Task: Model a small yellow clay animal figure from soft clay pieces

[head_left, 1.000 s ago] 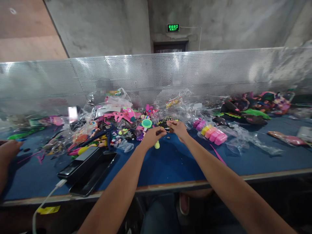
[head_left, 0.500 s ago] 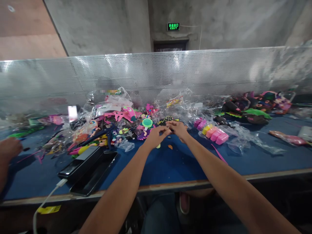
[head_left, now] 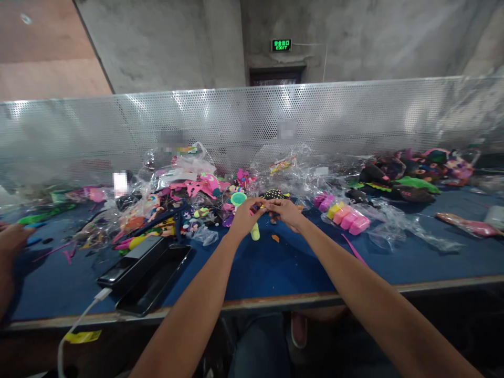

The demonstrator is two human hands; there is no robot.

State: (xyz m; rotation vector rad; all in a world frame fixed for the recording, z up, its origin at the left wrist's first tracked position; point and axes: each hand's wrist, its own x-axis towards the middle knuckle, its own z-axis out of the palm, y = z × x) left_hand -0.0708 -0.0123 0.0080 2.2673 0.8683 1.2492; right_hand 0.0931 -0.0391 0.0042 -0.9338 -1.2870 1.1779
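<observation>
The small piece [head_left: 263,207] between the left fingers [head_left: 255,210] and the right fingers [head_left: 276,206] is mostly covered and too small to be identified. Just nearer than them, a pale green stick's [head_left: 255,232] far end is hidden. Well left, a co-worker's hand [head_left: 14,237] is cut off; beyond, a panel [head_left: 286,130] patch is blurred.

The person has bare hands [head_left: 244,220], bare forearms [head_left: 202,294] and dark blue trousers [head_left: 260,346].

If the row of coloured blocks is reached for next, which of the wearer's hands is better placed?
Probably the right hand: it is nearer the coloured blocks, which lie on its side. The left hand would likely have to cross past it. Both seem busy with something too small to identify.
</observation>
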